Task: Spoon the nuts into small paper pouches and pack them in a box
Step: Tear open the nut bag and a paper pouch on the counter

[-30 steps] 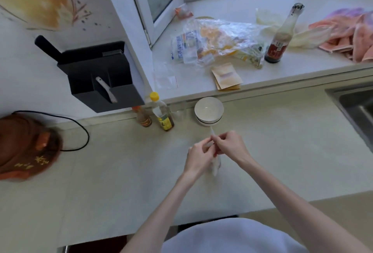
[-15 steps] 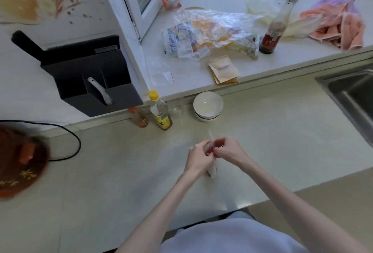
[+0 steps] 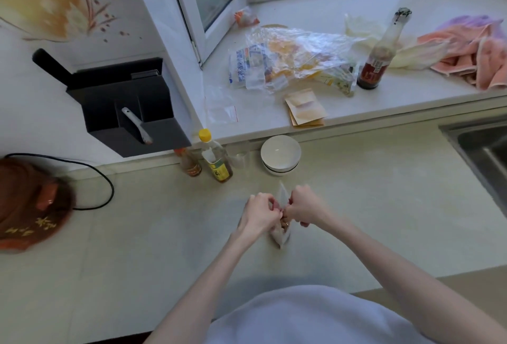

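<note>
Here — hands: left hand (image 3: 259, 213) and right hand (image 3: 303, 207) both pinch the small pouch (image 3: 281, 235)
Pouch: upright on the countertop (image 3: 384, 206), just before the white bowl (image 3: 280, 154) — contents unclear

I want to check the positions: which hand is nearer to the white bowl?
The right hand is slightly nearer; it lies just below the white bowl. The left hand is lower and further left. Both grip the small bag.

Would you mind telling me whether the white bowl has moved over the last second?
No; the white bowl stays beside the yellow-capped bottle under the windowsill.
</note>
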Tool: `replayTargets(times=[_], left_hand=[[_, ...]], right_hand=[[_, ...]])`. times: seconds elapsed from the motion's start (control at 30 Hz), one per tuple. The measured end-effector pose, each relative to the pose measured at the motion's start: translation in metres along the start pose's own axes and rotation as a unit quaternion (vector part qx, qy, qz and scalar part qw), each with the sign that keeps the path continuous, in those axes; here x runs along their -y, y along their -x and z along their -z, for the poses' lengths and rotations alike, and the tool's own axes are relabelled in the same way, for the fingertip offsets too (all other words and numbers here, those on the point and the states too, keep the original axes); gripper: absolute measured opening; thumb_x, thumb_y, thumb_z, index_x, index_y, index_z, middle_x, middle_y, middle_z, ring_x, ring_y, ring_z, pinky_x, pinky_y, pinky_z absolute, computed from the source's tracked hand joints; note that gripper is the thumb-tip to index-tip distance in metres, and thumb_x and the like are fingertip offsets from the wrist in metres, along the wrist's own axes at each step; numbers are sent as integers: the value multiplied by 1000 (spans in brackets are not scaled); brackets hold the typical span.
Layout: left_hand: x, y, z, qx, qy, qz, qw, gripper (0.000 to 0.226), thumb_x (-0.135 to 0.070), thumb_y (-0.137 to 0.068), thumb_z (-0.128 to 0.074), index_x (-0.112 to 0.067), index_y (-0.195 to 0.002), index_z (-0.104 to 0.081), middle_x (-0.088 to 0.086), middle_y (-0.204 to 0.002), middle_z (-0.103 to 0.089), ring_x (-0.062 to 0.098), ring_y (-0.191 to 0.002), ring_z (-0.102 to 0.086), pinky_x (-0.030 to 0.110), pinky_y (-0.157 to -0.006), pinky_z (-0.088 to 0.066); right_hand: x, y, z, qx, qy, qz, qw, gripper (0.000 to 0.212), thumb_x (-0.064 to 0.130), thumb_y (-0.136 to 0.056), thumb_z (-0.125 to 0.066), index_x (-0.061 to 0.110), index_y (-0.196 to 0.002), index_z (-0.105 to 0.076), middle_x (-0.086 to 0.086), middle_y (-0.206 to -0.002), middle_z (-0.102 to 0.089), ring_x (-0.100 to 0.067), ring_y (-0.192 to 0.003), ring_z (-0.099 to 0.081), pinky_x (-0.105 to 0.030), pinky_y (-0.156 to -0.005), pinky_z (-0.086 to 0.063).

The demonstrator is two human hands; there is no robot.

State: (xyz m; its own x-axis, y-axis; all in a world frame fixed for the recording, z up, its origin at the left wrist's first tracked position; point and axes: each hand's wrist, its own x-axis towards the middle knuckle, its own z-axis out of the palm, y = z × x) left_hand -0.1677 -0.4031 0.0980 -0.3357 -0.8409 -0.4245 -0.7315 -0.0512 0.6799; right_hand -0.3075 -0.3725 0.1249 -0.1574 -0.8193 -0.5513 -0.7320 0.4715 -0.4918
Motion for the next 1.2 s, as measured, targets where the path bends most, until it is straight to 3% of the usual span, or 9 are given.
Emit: replayTargets(times=[0.17,0.33,0.47,0.57,0.67,0.77,0.97,1.07,1.2], left_hand=[[2,4,35,-31,28,28,999,12,-9,-83,-59,-19,-85,-64,4,-52,-67,12,-40,-62,26,-40,-52],[-15,12,24,-47,-12,-5,999,15,-10,-87,-60,-18,-100,-61,3,-61,-68,12,-47,-65,22,-40,-49],[-19,13,32,-80,9,-26,996,17,-10,-85,-56,-19,-100,-60,-1,-55,-67,9,-44,-63,23,-37,-49],[-22,12,40,-73,-13,6,997,20,-13,-84,-56,-21,-102,-56,0,-60,-69,12,-49,-62,28,-42,-52],[-28,14,44,-3,-31,39,999,34,-11,-78,-57,-21,-110,-52,2,-70,-71,14,-60,-63,24,-44,-48],[-33,16,48,-26,-23,-6,999,32,-22,-74,-54,-29,-106,-48,0,-59,-69,13,-57,-65,22,-39,-48],[-21,18,43,-21,-81,19,996,29,-20,-80,-61,-27,-107,-51,-2,-65,-70,16,-70,-65,40,-70,-60],[-14,17,40,-64,-45,4,997,23,-25,-81,-60,-31,-101,-50,-6,-57,-69,16,-68,-65,44,-69,-59],[-14,15,32,-36,-59,3,998,25,-25,-83,-63,-28,-106,-52,-5,-60,-70,12,-71,-67,43,-74,-59]], right_hand=[[-25,1,41,-44,-38,-3,998,26,10,-75,-58,1,-53,-67,-11,-45,-58,-19,-32,-54,-25,-36,-47],[-1,6,32,-58,72,34,995,29,12,-79,-49,3,-52,-48,-12,-51,-48,-29,-49,-49,-26,-43,-37],[-2,9,37,-97,93,48,990,34,13,-78,-47,6,-47,-35,-9,-49,-37,-23,-42,-34,-24,-39,-26],[-5,11,46,-81,116,45,989,34,9,-77,-49,8,-47,-32,-9,-49,-34,-23,-44,-32,-23,-39,-24],[-6,15,47,-47,154,53,986,34,8,-78,-50,10,-49,-32,-7,-52,-35,-27,-53,-40,-23,-40,-25],[-9,17,51,-111,140,84,980,31,9,-75,-47,8,-48,-32,-8,-48,-34,-25,-44,-34,-23,-38,-23],[-16,23,40,-78,160,78,981,33,13,-82,-50,6,-52,-38,-10,-52,-38,-31,-55,-44,-29,-49,-34],[-20,23,44,-118,143,96,978,34,13,-78,-48,8,-47,-36,-9,-47,-38,-27,-45,-39,-27,-40,-27],[-19,22,44,-104,160,81,978,33,10,-77,-49,8,-49,-32,-9,-47,-36,-28,-46,-39,-25,-41,-26]])
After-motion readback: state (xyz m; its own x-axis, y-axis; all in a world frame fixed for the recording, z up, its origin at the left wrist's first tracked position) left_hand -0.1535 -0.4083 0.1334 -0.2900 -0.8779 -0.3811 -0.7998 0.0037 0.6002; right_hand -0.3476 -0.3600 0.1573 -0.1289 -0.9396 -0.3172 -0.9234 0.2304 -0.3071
